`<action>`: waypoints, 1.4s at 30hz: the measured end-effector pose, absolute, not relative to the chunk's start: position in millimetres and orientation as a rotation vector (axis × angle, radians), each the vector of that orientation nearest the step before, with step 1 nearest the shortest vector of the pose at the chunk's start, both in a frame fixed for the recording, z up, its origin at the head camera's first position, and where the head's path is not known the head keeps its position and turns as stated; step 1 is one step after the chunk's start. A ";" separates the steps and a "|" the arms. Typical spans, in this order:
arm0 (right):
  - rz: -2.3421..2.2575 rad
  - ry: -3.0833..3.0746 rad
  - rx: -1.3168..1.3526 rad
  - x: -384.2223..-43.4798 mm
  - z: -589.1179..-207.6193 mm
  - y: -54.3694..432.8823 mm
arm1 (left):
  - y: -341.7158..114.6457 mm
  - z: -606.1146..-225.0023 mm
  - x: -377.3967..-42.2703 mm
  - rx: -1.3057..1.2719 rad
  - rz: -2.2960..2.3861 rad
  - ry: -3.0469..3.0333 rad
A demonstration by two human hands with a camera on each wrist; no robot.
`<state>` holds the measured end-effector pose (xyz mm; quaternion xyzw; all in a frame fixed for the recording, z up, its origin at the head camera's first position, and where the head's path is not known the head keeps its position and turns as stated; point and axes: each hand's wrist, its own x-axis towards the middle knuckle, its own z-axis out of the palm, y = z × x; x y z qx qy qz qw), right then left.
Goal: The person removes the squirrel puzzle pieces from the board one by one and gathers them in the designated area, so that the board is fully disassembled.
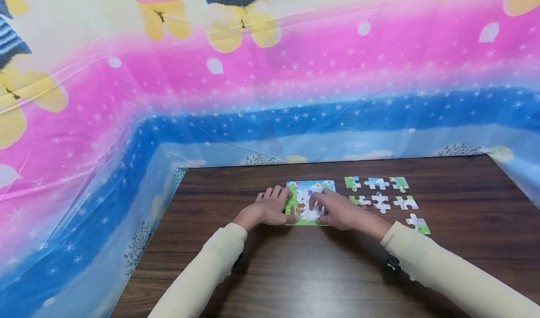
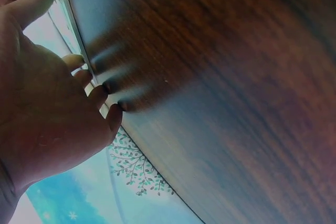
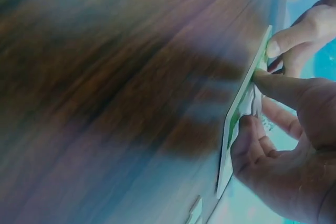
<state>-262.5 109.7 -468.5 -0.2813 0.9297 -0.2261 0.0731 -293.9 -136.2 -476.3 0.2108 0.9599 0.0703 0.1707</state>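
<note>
A jigsaw board point(image 1: 310, 223) with a green border and a white cartoon animal picture lies on the table. My left hand point(image 1: 273, 208) rests on its left side, fingers spread along the edge and thumb on the lower border. In the left wrist view the fingertips of that hand point(image 2: 52, 108) reach down beside the board's edge. Over the right half of the picture, my right hand point(image 1: 339, 210) pinches a white puzzle piece point(image 1: 320, 210) between thumb and bent fingers, down at the board's surface. The fingers partly cover this piece.
Several loose puzzle pieces point(image 1: 377, 183) lie right of the board in rough rows, with one piece point(image 1: 417, 223) lower at the right. Behind the dark wooden table point(image 1: 295, 271) hangs a patterned pink and blue cloth point(image 1: 303, 107), which also runs down the left side.
</note>
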 end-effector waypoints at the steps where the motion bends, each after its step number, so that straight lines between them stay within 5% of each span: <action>1: -0.681 2.782 -0.849 -262.5 -468.2 109.8 | -136.3 -476.0 -293.7 0.596 0.195 2.722; 30: -0.708 2.902 -0.921 -262.7 -467.4 116.1 | -136.8 -465.6 -289.0 0.643 0.230 2.754; 42: -0.740 2.954 -0.923 -249.6 -460.3 190.2 | -138.4 -478.3 -294.9 0.629 0.212 2.736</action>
